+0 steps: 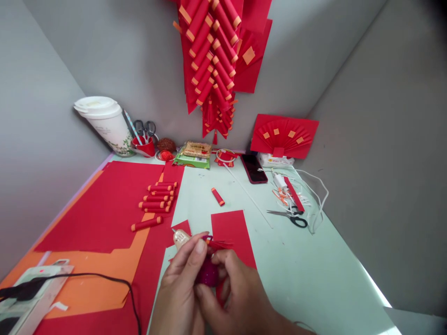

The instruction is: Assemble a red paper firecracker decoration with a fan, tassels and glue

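My left hand (186,274) and my right hand (233,284) are close together at the front of the table. Both are closed around a small glossy purple object (208,273), mostly covered by my fingers, so its kind cannot be told. Thin red strands (221,244) stick out to the right above my right fingers. Just beyond my left fingertips is a cream-coloured bottle-like thing (180,237) with a thin pointed tip. Under and behind my hands lies a red paper sheet (233,228). A single red paper roll with orange ends (218,197) lies farther back.
Several red rolls (157,197) lie on red paper (101,204) at left. A power strip (49,288) with a black cable stands front left. Scissors (296,220), a phone (253,168) and a white cable (324,195) are at right. A white cup (104,125) stands back left.
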A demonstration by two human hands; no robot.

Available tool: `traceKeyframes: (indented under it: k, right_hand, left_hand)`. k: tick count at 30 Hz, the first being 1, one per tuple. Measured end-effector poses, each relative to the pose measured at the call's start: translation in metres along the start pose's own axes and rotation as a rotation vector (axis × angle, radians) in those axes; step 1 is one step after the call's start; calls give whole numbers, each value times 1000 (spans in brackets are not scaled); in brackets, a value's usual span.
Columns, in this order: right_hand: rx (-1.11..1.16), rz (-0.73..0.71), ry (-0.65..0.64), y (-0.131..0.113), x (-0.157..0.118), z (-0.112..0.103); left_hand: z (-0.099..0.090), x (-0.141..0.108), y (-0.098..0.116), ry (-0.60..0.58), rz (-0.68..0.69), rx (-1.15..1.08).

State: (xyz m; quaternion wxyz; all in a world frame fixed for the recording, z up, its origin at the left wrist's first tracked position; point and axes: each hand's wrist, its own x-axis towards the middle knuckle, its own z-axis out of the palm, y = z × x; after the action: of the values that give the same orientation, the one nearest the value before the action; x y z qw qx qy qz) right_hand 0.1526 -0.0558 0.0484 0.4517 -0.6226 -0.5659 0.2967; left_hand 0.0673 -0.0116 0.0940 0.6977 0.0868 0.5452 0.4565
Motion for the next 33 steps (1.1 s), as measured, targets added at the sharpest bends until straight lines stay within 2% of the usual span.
traceKeyframes:
  k: [3, 5, 8, 10, 11, 13, 16, 20, 23, 25, 29, 33]
  right_hand:
    - [39, 46, 59, 3, -8, 1]
    - [111, 66, 7, 5, -14, -6]
    - [321, 105, -163, 9, -17, -33]
    - [461, 190, -247, 11, -9, -59]
    - [493, 258, -235, 12, -2, -73]
    - [498, 262, -64, 16, 19, -100]
    - [385, 100, 191, 23, 66, -135]
    - [239, -113, 482, 36, 136, -158]
    - [-28, -162, 528, 54, 173, -152]
    - [-225, -149, 405, 69, 185, -138]
    - [-370, -147, 127, 96, 186, -103]
    - [-477, -138, 11, 110, 185, -79]
  left_hand:
    - [-3, 3, 4, -59, 4, -40]
    - [-5, 5, 13, -157, 48, -83]
    - [-9, 9, 31, -252, 167, -67]
    - [-13, 10, 43, -232, 240, -50]
    - [-16, 11, 47, -210, 270, -59]
    - [-23, 12, 52, -171, 305, -94]
    - [-31, 14, 51, -163, 281, -112]
    - [-34, 14, 42, -144, 264, -52]
    - [-31, 14, 36, -109, 266, 0]
    - [-29, 16, 33, -107, 261, 41]
    - [-33, 24, 28, -174, 192, 153]
    - [-44, 36, 19, -268, 195, 351]
